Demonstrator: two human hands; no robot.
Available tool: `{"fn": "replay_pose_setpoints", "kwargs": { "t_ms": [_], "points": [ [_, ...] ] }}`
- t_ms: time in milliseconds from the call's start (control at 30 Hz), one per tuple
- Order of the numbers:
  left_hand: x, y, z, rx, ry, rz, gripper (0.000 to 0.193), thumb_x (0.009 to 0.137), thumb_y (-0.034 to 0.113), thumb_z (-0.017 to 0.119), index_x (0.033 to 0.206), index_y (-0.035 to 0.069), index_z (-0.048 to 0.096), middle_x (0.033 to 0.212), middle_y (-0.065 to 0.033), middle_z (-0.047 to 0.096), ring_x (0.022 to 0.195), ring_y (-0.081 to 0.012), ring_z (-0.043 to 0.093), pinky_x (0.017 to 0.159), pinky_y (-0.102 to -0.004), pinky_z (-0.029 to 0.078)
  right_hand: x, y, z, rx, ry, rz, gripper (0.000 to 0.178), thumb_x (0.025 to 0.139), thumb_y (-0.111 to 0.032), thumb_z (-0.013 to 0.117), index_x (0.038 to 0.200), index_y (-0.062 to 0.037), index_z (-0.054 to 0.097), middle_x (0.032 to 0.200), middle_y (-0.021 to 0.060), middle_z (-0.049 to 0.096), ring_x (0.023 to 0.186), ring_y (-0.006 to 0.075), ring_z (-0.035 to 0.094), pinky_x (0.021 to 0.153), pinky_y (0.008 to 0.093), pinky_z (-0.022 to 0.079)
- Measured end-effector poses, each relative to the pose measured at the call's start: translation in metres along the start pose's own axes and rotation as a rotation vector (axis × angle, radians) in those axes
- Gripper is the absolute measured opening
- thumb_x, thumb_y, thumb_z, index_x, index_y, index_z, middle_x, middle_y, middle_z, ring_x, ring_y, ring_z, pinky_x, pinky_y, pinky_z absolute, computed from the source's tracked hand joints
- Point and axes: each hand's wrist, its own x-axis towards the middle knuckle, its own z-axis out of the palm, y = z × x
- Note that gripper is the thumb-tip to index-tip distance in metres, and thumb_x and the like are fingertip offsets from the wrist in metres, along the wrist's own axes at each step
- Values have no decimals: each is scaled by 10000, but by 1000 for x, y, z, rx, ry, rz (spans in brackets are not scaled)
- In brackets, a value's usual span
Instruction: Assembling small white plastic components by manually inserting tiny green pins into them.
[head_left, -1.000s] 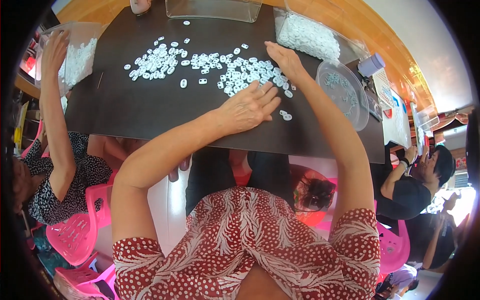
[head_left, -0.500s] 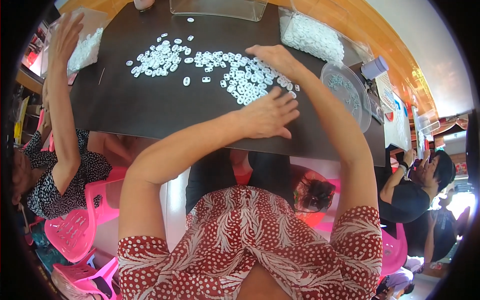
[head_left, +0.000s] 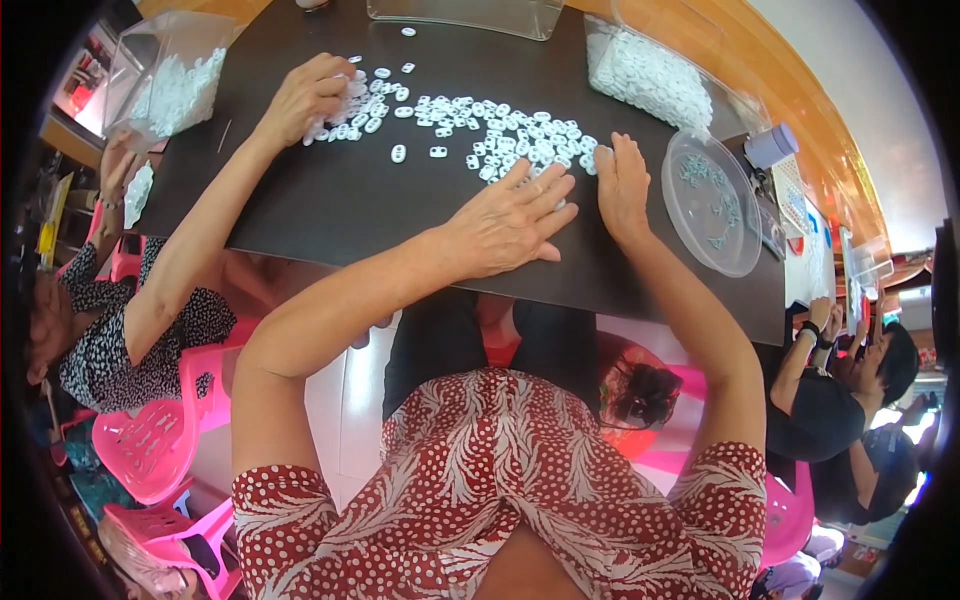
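Note:
A pile of small white plastic pieces [head_left: 545, 138], oval with paired dark holes, lies flat on the dark table in front of me. My left hand [head_left: 512, 222] is open and palm down, its spread fingers covering the pile's near edge. My right hand [head_left: 625, 190] stands on its edge against the pile's right side, fingers stretched out and thumb side up. Neither hand visibly grips a piece, though whatever lies beneath my left palm is hidden. Loose pieces trail leftward to a second white pile [head_left: 372, 105], where a co-worker's hand [head_left: 312, 100] rests.
A round clear tray [head_left: 742, 262] with small grey-green pieces sits to the right. Behind it are a clear box of white pieces [head_left: 652, 82] and a lavender cylinder [head_left: 771, 146]. Another clear box [head_left: 165, 95] stands far left. The table's front edge [head_left: 420, 285] runs below my forearms.
My right hand has come from the pile's far side round to its right edge. My left hand has shifted left over the near pieces. The co-worker's hand has reached onto the left pile.

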Motion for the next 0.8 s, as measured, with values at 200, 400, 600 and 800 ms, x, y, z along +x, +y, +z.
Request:
{"fn": "replay_pose_setpoints", "kwargs": {
  "t_ms": [200,400,600,800],
  "points": [
    [-21,6,-15,-44,38,-47,524,756,387,627,1110,9,553,1233,-169,503,1226,-294,413,979,-450,324,7,-36,18,280,-81,7,522,927,-352,394,1289,22,432,1349,250,398,1302,367,308,1062,446,198],
    [-36,16,-35,-75,97,-114,505,758,369,636,1114,23,543,1226,-153,509,1222,-289,419,970,-454,330,15,-47,14,274,-53,-56,491,922,-338,423,1245,28,472,1289,250,463,1249,368,389,1033,405,277],
    [-81,23,-58,-96,14,-315,518,844,380,548,1229,35,513,1359,-148,429,1303,-285,356,1009,-466,296,-3,-26,-14,329,17,88,507,919,-337,428,1249,46,474,1276,234,488,1224,344,430,1035,385,296],
    [-84,30,-44,-146,209,-337,332,777,142,663,1086,32,614,1194,-143,579,1171,-288,510,911,-441,385,-8,-29,16,466,43,47,483,911,-327,433,1223,37,494,1237,233,514,1158,347,476,993,374,333]
  ]
}}
